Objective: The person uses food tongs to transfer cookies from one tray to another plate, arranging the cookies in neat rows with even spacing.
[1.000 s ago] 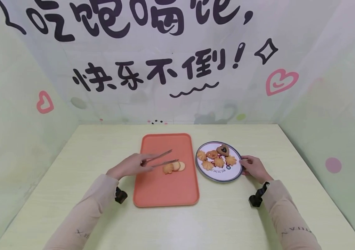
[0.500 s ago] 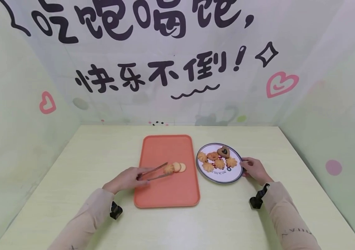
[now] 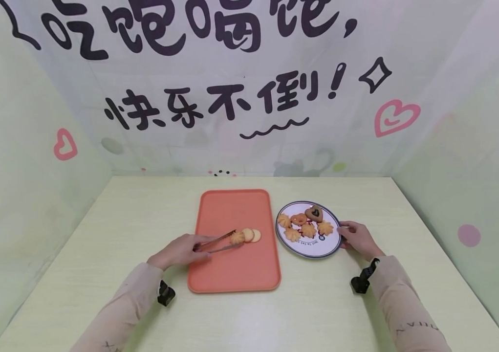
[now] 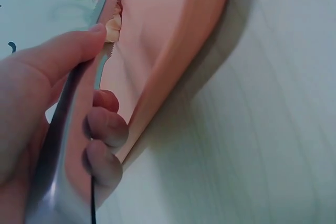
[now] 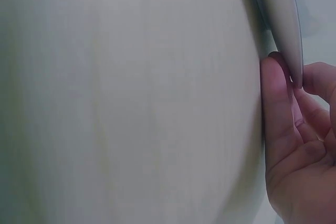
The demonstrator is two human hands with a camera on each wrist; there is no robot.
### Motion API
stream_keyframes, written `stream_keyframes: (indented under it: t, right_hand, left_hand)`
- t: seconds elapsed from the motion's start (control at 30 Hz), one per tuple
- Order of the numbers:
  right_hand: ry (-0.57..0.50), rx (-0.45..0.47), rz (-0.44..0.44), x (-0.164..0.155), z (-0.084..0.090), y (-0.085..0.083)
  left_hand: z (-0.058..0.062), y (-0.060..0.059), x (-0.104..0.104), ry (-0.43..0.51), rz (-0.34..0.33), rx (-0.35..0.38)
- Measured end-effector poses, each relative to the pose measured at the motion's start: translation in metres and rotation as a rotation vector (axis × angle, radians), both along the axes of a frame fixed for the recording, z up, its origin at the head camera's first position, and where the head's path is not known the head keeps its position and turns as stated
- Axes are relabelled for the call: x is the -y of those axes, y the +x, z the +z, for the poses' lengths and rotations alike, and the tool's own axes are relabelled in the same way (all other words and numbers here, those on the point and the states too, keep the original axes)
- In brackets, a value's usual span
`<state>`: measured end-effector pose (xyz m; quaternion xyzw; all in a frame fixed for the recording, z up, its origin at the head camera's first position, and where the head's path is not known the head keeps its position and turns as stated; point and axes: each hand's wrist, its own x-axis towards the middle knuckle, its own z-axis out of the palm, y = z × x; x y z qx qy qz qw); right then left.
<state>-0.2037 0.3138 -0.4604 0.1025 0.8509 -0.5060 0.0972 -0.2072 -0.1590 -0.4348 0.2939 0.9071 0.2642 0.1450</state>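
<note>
My left hand (image 3: 180, 252) grips metal tongs (image 4: 79, 108), thumb on one arm and curled fingers round the other. The tips of the tongs straddle a flower-shaped cookie (image 3: 237, 238) on the orange tray (image 3: 236, 271). Two pale round cookies (image 3: 251, 235) lie just right of it, overlapping. At the right, my right hand (image 3: 359, 238) pinches the rim of a white plate (image 3: 326, 247) with a dark blue edge. On that plate lie several flower-shaped cookies (image 3: 308, 230), a heart-shaped brown cookie (image 3: 314, 213) and a reddish-brown glazed cookie (image 3: 298, 218).
The pale wooden table (image 3: 249, 318) carries the tray and the plate, side by side with a narrow gap. A wall (image 3: 223, 146) with large black lettering stands behind the table, and plain side walls close in left and right.
My left hand has drawn back and down with the tongs, whose tips went from above the flower-shaped cookie to either side of it. The right hand stays at the plate's rim.
</note>
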Motion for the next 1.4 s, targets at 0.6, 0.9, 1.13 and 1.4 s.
stream_keyframes:
  t: [0.6,0.9,1.13,1.4]
  right_hand:
    - [-0.004,-0.014,0.004,-0.002,0.001,0.002]
    - [-0.013,-0.006,0.008,-0.001,-0.001,0.001]
    - [-0.007,-0.003,-0.003,0.000,0.001,0.001]
    - [0.004,0.004,-0.011,0.000,0.000,0.000]
  left_hand:
    - [0.012,0.001,0.002,0.003,0.016,-0.014]
    - [0.029,-0.002,-0.008,0.016,-0.008,-0.007]
    - [0.037,-0.008,-0.035,0.024,-0.043,-0.033]
    - [0.043,-0.012,-0.080,0.039,-0.083,-0.068]
